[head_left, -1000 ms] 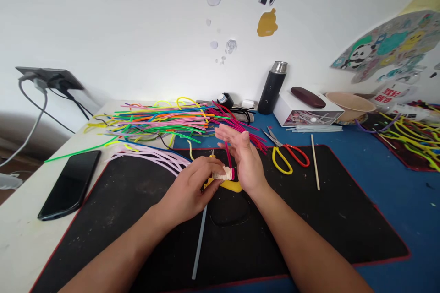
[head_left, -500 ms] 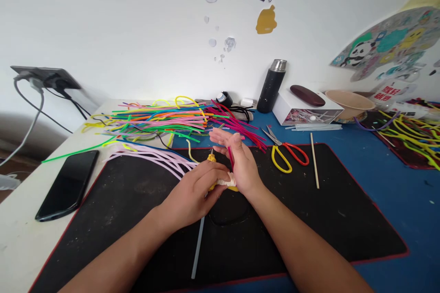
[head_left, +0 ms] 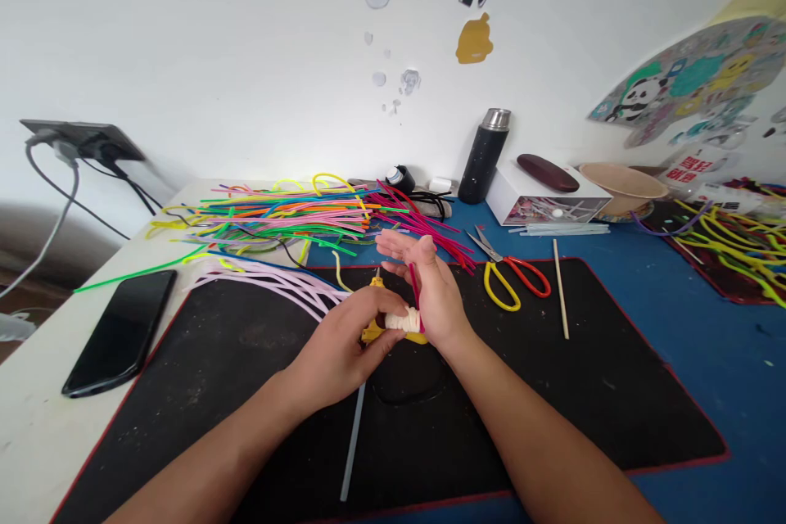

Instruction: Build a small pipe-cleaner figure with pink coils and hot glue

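My left hand (head_left: 344, 336) is closed, pinching a cream fuzzy coil (head_left: 402, 320) between thumb and fingers; it looks like wound pipe cleaner. My right hand (head_left: 433, 286) is upright and open, its fingers stretched out and its palm against the coil's right end. A magenta pipe cleaner (head_left: 415, 286) runs up from that end along the palm. Under and behind my left hand lies a yellow tool (head_left: 376, 332) with a metal tip, apparently a glue gun, largely hidden. A translucent glue stick (head_left: 352, 446) extends from below that hand toward me.
Behind my hands lie heaped coloured pipe cleaners (head_left: 288, 213) and lilac ones (head_left: 276, 282). Scissors (head_left: 503, 266) and a wooden stick (head_left: 561, 291) rest on the right of the black mat (head_left: 553, 401). A phone (head_left: 119, 333) is at left; a flask (head_left: 485, 155) and white box (head_left: 540, 201) stand behind.
My left fingers have shifted back to the left, so more of the cream coil shows. The magenta at its right end is now visible. My right hand has barely moved.
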`<state>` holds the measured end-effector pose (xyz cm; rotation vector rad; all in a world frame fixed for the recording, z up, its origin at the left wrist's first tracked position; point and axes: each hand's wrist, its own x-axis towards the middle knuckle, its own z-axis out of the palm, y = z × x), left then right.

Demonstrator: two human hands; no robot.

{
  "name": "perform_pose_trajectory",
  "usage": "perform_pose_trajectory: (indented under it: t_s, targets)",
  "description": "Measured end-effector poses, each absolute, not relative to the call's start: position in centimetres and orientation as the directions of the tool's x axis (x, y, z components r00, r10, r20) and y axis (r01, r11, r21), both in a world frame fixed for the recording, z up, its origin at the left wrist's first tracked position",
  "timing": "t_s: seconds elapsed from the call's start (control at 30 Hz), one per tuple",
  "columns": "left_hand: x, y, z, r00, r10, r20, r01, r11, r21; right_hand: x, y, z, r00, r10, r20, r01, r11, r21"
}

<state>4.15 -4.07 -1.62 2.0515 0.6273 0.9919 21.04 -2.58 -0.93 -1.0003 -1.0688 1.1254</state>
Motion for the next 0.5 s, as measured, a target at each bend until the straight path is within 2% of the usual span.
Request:
perform_pose_trajectory:
  t_s: [0.07, 0.1, 0.2, 0.33, 0.5]
  targets:
    - [4.1, -3.9, -1.4, 0.498, 0.817, 0.291, -0.003, -0.334, 0.942, 21.5, -2.5, -0.7, 0.129, 0.978, 0.162, -0.201, 0.186, -0.962]
    - [4.1, -3.7, -1.3, 0.462, 0.86, 0.218, -0.088, -0.2, 0.976, 21.7, -2.5, -0.6, 0.147, 0.973, 0.179, -0.2, 0.207, -0.958]
    - [4.1, -3.0, -1.0, 0.427, 0.899, 0.096, -0.344, 0.063, 0.937, 22.2, -2.5, -0.3, 0.162, 0.957, 0.241, -0.134, 0.264, -0.955]
    - [3.8, -2.4, -0.8, 0.408, 0.911, 0.05, -0.496, 0.175, 0.85, 22.0, -2.8, -0.1, 0.089, 0.949, 0.303, 0.019, 0.302, -0.953]
    - [3.6, -2.1, -0.7, 0.404, 0.914, 0.041, -0.52, 0.192, 0.832, 21.4, -3.1, -0.3, 0.033, 0.936, 0.35, 0.212, 0.336, -0.918]
